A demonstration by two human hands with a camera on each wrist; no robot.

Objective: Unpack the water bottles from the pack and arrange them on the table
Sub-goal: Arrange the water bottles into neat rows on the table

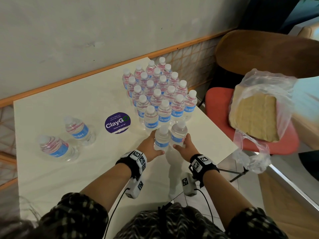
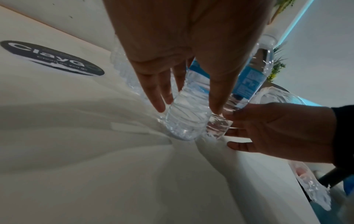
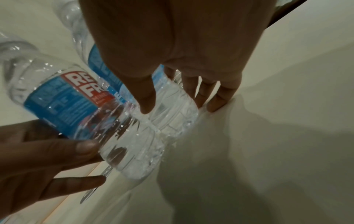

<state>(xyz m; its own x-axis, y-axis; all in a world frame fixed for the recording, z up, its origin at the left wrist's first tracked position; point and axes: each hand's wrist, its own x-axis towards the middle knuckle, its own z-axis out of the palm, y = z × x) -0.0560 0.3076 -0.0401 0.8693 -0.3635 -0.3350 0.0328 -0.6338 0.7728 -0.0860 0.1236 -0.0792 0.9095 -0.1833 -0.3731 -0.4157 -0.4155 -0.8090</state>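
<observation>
- Near the white table's (image 1: 51, 169) front-right edge, left hand (image 1: 151, 149) fingers wrap one clear plastic blue-labelled water bottle (image 1: 161, 138).
- Right hand (image 1: 185, 146) fingers curl round its touching twin bottle (image 1: 178, 133).

A round purple sticker (image 1: 117, 122) sits flat on the counter (image 1: 51, 169). At three o'clock, a brown block in a clear bag (image 1: 255, 118) rests on a red chair (image 1: 219, 100).

bottle cluster (image 1: 158, 94) far right on table (image 1: 51, 169), two bottles (image 1: 67, 140) left

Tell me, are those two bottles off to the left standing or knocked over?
Standing. Both bottles rest on their bases on the table, white caps up.
</observation>
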